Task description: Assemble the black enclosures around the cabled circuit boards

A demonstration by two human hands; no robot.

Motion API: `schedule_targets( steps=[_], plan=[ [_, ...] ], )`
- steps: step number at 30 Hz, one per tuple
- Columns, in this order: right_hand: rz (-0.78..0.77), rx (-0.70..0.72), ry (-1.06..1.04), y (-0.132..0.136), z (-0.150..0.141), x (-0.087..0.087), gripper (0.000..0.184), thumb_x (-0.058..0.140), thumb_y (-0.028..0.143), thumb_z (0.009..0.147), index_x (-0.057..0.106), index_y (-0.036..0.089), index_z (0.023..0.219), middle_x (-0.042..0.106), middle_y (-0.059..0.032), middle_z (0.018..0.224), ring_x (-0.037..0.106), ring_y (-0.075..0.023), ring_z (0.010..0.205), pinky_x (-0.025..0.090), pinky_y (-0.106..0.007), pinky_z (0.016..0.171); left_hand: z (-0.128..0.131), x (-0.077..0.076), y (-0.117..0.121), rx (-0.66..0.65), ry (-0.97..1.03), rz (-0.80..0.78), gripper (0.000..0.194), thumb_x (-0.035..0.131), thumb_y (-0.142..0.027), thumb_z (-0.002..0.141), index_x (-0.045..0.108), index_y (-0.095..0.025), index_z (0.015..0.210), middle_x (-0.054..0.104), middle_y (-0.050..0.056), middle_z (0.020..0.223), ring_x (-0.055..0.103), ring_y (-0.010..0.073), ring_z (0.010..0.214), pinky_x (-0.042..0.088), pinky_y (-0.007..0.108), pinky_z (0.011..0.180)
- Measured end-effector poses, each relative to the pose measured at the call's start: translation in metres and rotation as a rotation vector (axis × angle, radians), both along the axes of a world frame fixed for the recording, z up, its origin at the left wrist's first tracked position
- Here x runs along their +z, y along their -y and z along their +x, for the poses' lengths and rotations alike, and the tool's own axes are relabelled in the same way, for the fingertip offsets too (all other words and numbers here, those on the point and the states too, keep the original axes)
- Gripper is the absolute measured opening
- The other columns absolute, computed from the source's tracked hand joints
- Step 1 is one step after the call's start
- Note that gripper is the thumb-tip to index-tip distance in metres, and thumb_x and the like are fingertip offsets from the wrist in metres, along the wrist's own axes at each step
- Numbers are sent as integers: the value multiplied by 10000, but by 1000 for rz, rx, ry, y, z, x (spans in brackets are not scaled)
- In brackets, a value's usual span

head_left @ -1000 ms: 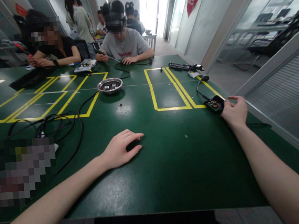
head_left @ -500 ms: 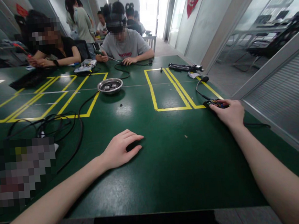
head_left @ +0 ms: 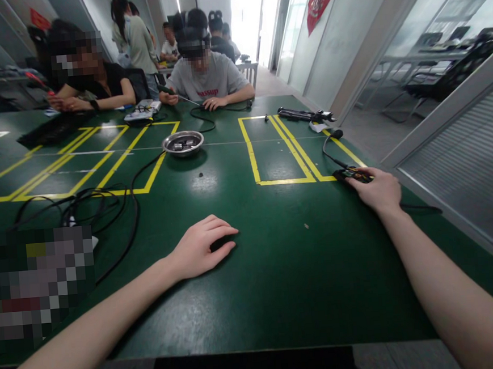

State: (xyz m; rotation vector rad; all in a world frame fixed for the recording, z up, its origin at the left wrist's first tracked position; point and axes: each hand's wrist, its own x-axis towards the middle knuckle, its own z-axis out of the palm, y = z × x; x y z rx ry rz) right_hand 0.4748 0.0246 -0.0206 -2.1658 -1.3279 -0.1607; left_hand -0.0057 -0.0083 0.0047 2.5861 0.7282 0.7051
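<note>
Wrapping round the black module (head_left: 353, 172) was the only real change, done by my right hand (head_left: 379, 188). A second earlier that hand sat off the module's right side, board facing up in plain view. Now the thumb lay along the near edge, fingers reached toward the far side, and palm plus fingers hid a good part of the board and its coloured wires. Read it as a grasp; fingertips weren't all visible. Couldn't tell whether the module was lifted or just pinned on the green table (head_left: 272, 296).

Module location: far right, near the table edge, by the right end of the yellow tape (head_left: 284, 181). A thin cable (head_left: 327, 153) ran from it to a round black end piece (head_left: 337, 134) beyond; that cable looked slack, so no obvious snag.

Left hand (head_left: 202, 246) hadn't moved: resting on the table, fingers loosely spread, nothing in it, well apart from the module. Steel bowl (head_left: 203, 142) with metal cylinders (head_left: 190, 145) untouched too.

Meaning, my judgement: handling had gone from reaching to having hold of the part, one-handed. Main risk was fingers pressing on bare wiring.
</note>
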Motion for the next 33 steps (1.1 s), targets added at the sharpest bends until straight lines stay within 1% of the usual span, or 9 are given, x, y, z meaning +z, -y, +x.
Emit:
schedule_targets(
  steps=[3,5,11,17,20,23,25,31,33],
  plan=[
    [-12,-4,-43,-1,-13,2,424,752,379,770,801,170,1136,789,-139,964,717,-315,902,547,-401,782,0,-1,0,0,-1,1,212,599,-262,1022,729,-185,1171,764,83,1090,690,222,1021,593,375,885],
    [-8,95,-85,-2,-26,4,392,754,343,754,806,196,1114,803,-100,993,736,-295,930,570,-388,816,0,-1,0,-2,4,5,212,597,-258,1023,729,-181,1169,764,82,1088,689,221,1017,592,375,883],
    [-78,648,-244,9,-95,12,383,747,359,768,795,198,1111,813,-84,1040,761,-280,879,615,-430,832,1,-2,1,-1,9,10,221,586,-262,1027,720,-187,1186,768,86,1095,694,224,1025,589,368,879],
    [-210,1306,-327,53,-176,22,340,777,272,833,768,207,1167,803,-68,1095,761,-216,961,590,-327,892,6,1,5,-18,54,114,312,650,-358,994,686,-178,1245,758,110,1128,697,239,1001,542,398,870],
    [-202,1490,-372,66,-194,22,384,799,226,833,747,196,1212,793,-71,1065,753,-187,917,581,-284,847,11,2,11,-76,74,166,371,708,-482,938,710,-177,1149,755,106,1058,690,241,950,503,388,827],
    [-148,1516,-372,68,-197,21,395,810,220,829,740,192,1217,785,-71,1040,746,-183,901,578,-281,833,17,1,18,-100,66,153,390,728,-537,912,715,-177,1062,756,83,964,680,235,920,478,388,839],
    [-105,1493,-352,66,-194,22,367,798,229,840,742,201,1202,788,-70,1035,746,-185,899,581,-290,842,21,-1,22,-77,52,153,426,745,-547,898,710,-175,1103,766,79,962,677,243,929,464,422,904],
    [-86,1371,-317,58,-181,23,264,754,264,873,757,218,1133,798,-63,1015,754,-193,877,599,-278,770,23,-4,22,49,-84,76,650,794,-565,841,634,-205,1358,745,131,1241,633,333,1187,420,518,1050],
    [-83,1366,-309,56,-179,23,238,754,272,876,760,223,1108,788,-73,1044,753,-208,919,610,-304,808,22,-4,21,68,-102,59,725,807,-585,822,603,-209,1408,710,146,1330,596,358,1273,404,543,1090]
  ],
)
